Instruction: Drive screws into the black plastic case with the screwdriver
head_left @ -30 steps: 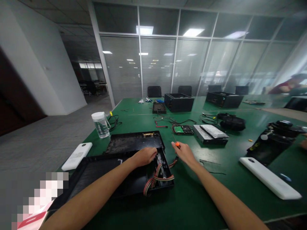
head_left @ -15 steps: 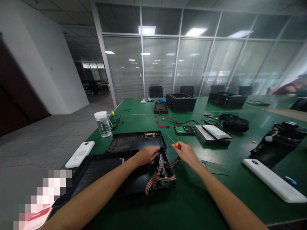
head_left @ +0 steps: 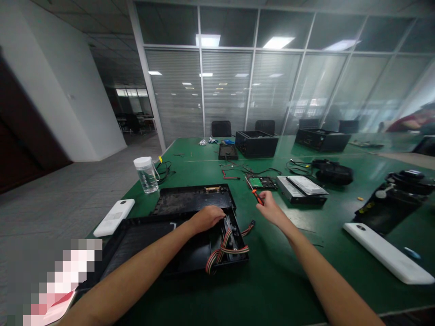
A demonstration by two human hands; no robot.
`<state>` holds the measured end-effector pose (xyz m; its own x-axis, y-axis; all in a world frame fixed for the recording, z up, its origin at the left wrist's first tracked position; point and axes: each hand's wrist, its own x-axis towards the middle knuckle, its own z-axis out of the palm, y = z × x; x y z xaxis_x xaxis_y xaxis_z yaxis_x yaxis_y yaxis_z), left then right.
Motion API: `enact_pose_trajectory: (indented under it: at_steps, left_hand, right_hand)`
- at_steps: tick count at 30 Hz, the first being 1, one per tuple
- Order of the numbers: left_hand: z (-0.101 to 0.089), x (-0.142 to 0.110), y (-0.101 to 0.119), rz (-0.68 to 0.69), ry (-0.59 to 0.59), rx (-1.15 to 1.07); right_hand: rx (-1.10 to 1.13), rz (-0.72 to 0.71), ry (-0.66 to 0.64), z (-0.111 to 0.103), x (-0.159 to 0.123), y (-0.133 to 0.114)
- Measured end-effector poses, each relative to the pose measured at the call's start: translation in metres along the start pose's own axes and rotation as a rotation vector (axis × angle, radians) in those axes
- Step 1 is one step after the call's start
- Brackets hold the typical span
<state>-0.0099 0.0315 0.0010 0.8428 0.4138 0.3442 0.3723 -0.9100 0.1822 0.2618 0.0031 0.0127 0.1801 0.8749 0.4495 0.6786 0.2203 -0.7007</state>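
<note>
My right hand point(head_left: 271, 208) is closed around the handle of an orange-and-black screwdriver point(head_left: 258, 197). The shaft points up and away, its tip near a hard drive with a green circuit board point(head_left: 257, 182). Over a black plastic casing point(head_left: 144, 235), my left hand point(head_left: 210, 217) is closed in a pinch at the inner right part. What lies between its fingertips is too small to make out. Just below them sits a metal strip point(head_left: 228, 225) in the casing. A striped ribbon cable point(head_left: 224, 249) loops over the casing's right end. Behind lies a black panel point(head_left: 190, 199).
Left stand a clear water bottle point(head_left: 146, 176) and a white device point(head_left: 114, 217). To the right are a metal drive point(head_left: 302, 191), a black pouch point(head_left: 333, 173) and another white device point(head_left: 387, 253). Black computer cases point(head_left: 256, 145) stand farther back. A person point(head_left: 413, 118) sits far right.
My right hand has moved slightly up and to the right with the screwdriver, now farther from the casing. My left hand stays nearly in place.
</note>
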Motion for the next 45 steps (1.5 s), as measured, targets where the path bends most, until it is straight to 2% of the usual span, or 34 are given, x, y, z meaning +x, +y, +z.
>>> enact_pose_trajectory:
  at_steps: [4,7,9,10,14,17,21,30,39,42,45]
  left_hand:
    - [-0.003,0.001,0.002,-0.021,-0.024,-0.012]
    - [-0.003,0.002,0.005,-0.095,-0.016,-0.017]
    - [-0.003,0.003,0.007,-0.133,-0.016,-0.010]
    - [-0.003,0.004,0.008,-0.144,-0.019,-0.005]
    - [-0.005,0.004,0.012,-0.161,-0.039,-0.001]
    - [-0.006,0.004,0.013,-0.166,-0.046,-0.009]
    - [-0.005,0.004,0.013,-0.175,-0.027,-0.008]
    - [-0.004,0.005,0.012,-0.177,-0.039,-0.007]
    - [-0.005,0.004,0.014,-0.177,-0.031,-0.010]
    - [-0.005,0.004,0.014,-0.178,-0.027,-0.013]
    - [-0.004,0.003,0.014,-0.175,-0.019,-0.016]
  right_hand:
    - [0.222,-0.040,-0.066,-0.018,0.004,-0.008]
    - [0.286,-0.021,0.087,-0.024,-0.001,-0.021]
    - [0.240,-0.060,0.167,-0.021,-0.008,-0.028]
    - [0.198,-0.089,0.167,-0.018,-0.011,-0.031]
    - [0.046,-0.196,0.058,-0.002,-0.024,-0.037]
    - [-0.003,-0.218,0.066,0.004,-0.027,-0.038]
    - [-0.042,-0.227,0.090,0.003,-0.027,-0.037]
    - [-0.118,-0.303,0.056,-0.001,-0.027,-0.045]
    - [-0.132,-0.279,0.060,0.002,-0.027,-0.042]
    - [-0.270,-0.348,0.016,-0.004,-0.023,-0.056]
    - [-0.521,-0.444,-0.119,-0.015,-0.015,-0.087]
